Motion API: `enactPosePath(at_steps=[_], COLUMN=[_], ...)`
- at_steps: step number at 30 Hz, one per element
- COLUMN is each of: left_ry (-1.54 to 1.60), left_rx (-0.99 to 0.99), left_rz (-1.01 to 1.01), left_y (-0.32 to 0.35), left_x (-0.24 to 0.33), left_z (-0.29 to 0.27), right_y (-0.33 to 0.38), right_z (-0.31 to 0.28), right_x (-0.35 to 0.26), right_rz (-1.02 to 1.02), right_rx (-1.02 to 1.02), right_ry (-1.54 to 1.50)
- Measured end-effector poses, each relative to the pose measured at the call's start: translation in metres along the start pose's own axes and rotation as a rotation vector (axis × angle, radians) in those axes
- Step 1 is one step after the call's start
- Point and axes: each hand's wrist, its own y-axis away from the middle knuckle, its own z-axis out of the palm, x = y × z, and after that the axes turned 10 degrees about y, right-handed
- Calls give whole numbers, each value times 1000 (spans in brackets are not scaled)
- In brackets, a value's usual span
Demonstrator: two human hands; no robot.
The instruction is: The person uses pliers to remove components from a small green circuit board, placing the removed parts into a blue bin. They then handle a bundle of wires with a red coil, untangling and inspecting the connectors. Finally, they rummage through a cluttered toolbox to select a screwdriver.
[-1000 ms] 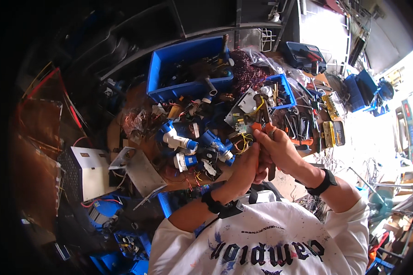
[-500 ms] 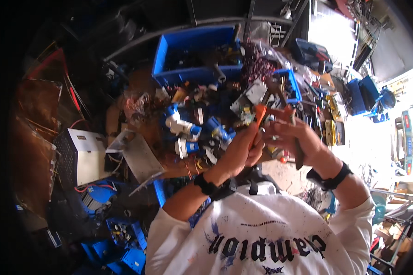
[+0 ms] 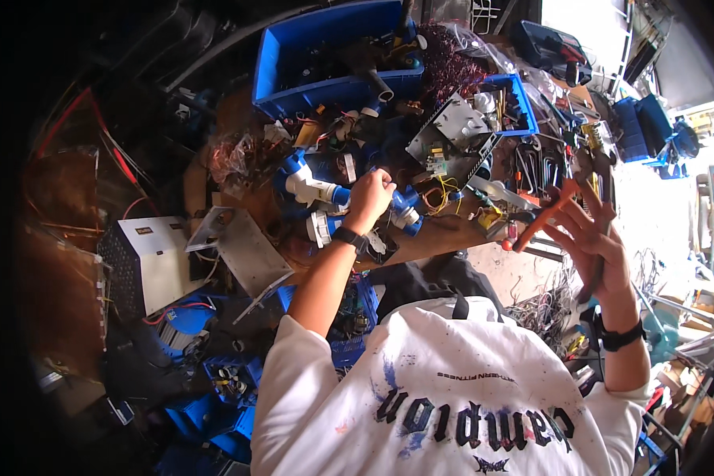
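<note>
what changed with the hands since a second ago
The two hands, close together before, have parted. The left hand reached out onto the blue and white fittings on the bench. The right hand drew off to the right, holding the orange-handled pliers. The blue bin and white box stayed put.

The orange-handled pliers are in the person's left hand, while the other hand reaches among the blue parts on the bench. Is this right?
Not quite. The head view shows the orange-handled pliers in the right hand; the left hand reaches among the blue parts on the bench.

Whatever the left hand [image 3: 370, 194] grips among blue fittings, hidden behind its curled fingers [image 3: 381, 181].
</note>
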Motion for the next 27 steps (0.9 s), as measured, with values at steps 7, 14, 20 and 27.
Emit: enactPosePath(at_steps=[7, 14, 20, 27], left_ry=[-343, -716, -677, -616], left_rx=[-138, -217, -207, -201], left_rz=[259, 190, 149, 155], left_y=[-39, -58, -68, -73], left_x=[-40, -51, -65, -68], left_z=[60, 108, 117, 120], right_y=[35, 60, 66, 55], right_z=[-16, -39, -50, -53], right_x=[5, 4, 1, 1], right_rz=[17, 20, 8, 18], right_rx=[231, 359, 352, 357], right_ry=[22, 41, 32, 38])
